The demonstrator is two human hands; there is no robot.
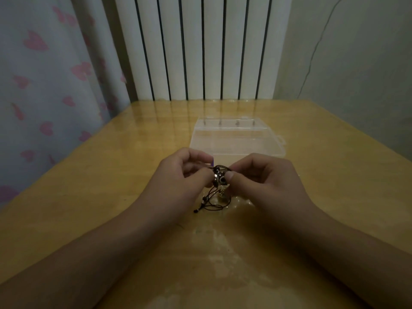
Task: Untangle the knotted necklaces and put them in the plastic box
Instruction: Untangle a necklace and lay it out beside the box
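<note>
I see my left hand (189, 172) and right hand (258, 175) each pinching the knotted tangle of dark beaded cord necklaces (217, 186) just above the glossy wooden table (111, 175), probably to tease strands apart, near the open clear plastic box (236, 139).

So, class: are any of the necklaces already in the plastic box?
No: the plastic box looks empty, and both hands, left hand and right hand, pinch the tangled necklaces in front of it.

A single head-worn view looks forward and down from the table's (111, 197) near edge, close above both forearms, toward the far edge and the radiator (200, 47) beyond.
</note>
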